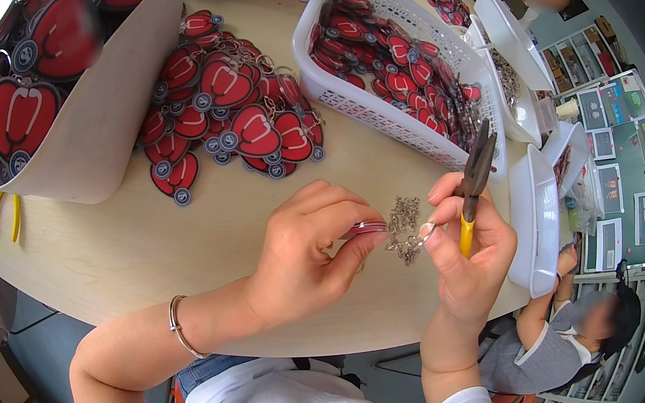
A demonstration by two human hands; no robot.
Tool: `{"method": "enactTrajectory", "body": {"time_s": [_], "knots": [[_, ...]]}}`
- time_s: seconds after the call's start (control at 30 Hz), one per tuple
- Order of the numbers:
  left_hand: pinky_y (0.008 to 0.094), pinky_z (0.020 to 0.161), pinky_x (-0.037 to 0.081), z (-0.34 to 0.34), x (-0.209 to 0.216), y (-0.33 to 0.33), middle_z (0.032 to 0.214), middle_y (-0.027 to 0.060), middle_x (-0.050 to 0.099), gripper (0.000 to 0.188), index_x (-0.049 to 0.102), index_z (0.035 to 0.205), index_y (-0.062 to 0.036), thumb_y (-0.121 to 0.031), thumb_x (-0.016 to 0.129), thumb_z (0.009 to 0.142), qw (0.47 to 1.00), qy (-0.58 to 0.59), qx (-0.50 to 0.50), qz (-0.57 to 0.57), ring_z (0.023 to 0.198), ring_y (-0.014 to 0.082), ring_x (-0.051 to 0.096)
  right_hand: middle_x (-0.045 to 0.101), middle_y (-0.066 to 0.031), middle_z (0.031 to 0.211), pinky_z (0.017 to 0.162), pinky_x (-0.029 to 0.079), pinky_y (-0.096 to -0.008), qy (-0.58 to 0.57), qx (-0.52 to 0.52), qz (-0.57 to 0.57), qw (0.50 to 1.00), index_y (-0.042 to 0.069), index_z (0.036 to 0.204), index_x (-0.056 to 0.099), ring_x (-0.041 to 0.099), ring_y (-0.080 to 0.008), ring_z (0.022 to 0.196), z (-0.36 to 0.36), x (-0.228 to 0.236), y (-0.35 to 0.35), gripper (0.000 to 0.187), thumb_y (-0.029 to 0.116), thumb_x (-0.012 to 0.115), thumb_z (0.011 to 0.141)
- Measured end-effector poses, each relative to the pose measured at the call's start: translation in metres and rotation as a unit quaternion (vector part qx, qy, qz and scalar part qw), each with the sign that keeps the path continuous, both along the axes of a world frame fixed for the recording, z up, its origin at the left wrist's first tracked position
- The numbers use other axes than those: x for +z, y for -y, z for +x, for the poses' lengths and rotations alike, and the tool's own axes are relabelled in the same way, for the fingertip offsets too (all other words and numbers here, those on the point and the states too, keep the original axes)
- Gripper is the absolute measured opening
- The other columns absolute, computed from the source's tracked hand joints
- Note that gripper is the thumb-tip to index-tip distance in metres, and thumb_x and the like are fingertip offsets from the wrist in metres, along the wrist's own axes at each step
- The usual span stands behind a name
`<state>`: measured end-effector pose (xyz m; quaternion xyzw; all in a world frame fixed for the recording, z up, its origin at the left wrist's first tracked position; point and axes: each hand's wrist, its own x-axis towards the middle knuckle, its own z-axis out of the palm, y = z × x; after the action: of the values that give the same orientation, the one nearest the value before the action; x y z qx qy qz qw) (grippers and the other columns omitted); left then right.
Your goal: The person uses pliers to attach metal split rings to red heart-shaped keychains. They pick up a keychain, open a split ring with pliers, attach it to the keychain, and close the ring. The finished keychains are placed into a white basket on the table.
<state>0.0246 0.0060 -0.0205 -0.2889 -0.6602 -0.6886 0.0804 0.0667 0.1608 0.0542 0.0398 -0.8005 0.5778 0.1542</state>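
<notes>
My left hand (311, 240) is closed in a pinch on red heart-shaped charms (368, 228), seen edge-on; how many are stacked there I cannot tell. Thumb and forefinger of my right hand (471, 259) pinch a small metal ring (427, 232) close to the charms. That same hand also keeps yellow-handled pliers (476, 167) between its fingers, dark jaws pointing up and away. Between and below both hands, a small heap of silvery chain pieces (405, 213) lies on the table (209, 275). Whether the ring is linked to the charms is too small to tell.
Finished-looking red heart keychains (229, 91) are piled beyond my hands. A white bin (122, 122) of them stands left, near another yellow-handled tool (15, 216). A white perforated basket (312, 71) holds more. White trays (535, 221) line the right side, where two people (557, 342) sit.
</notes>
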Motion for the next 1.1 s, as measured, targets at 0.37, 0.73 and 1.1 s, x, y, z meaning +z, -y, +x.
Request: {"method": "enactTrajectory", "body": {"time_s": [0.37, 0.73, 1.1], "knots": [[0.0298, 0.059, 0.044, 0.0004, -0.0001, -0.0003, 0.082, 0.0057, 0.066, 0.018, 0.069, 0.085, -0.0028, 0.002, 0.077, 0.07, 1.0, -0.005, -0.003, -0.003, 0.071, 0.0186, 0.056, 0.054, -0.009, 0.099, 0.076, 0.042, -0.0264, -0.01, -0.007, -0.005, 1.0, -0.002, 0.08, 0.06, 0.05, -0.0129, 0.084, -0.0031, -0.0018, -0.0012, 0.01, 0.002, 0.068, 0.075], [0.0302, 0.059, 0.043, 0.0003, 0.0028, 0.0005, 0.081, 0.0059, 0.066, 0.018, 0.07, 0.084, -0.0038, 0.002, 0.077, 0.068, 1.0, -0.016, -0.001, 0.0, 0.069, 0.0198, 0.056, 0.053, -0.0087, 0.099, 0.074, 0.043, -0.0251, -0.006, -0.02, -0.018, 1.0, -0.002, 0.08, 0.059, 0.05, -0.0118, 0.082, -0.0037, -0.0023, -0.0003, 0.009, -0.001, 0.067, 0.075], [0.0298, 0.06, 0.043, 0.0004, 0.0008, 0.0014, 0.083, 0.0052, 0.066, 0.02, 0.069, 0.086, -0.0047, -0.001, 0.079, 0.069, 0.999, -0.033, -0.02, 0.017, 0.07, 0.019, 0.056, 0.054, -0.0088, 0.099, 0.077, 0.042, -0.0259, -0.017, -0.025, -0.008, 0.999, -0.001, 0.079, 0.059, 0.05, -0.0129, 0.085, -0.0044, -0.0022, -0.0003, 0.01, -0.001, 0.067, 0.074]]}}
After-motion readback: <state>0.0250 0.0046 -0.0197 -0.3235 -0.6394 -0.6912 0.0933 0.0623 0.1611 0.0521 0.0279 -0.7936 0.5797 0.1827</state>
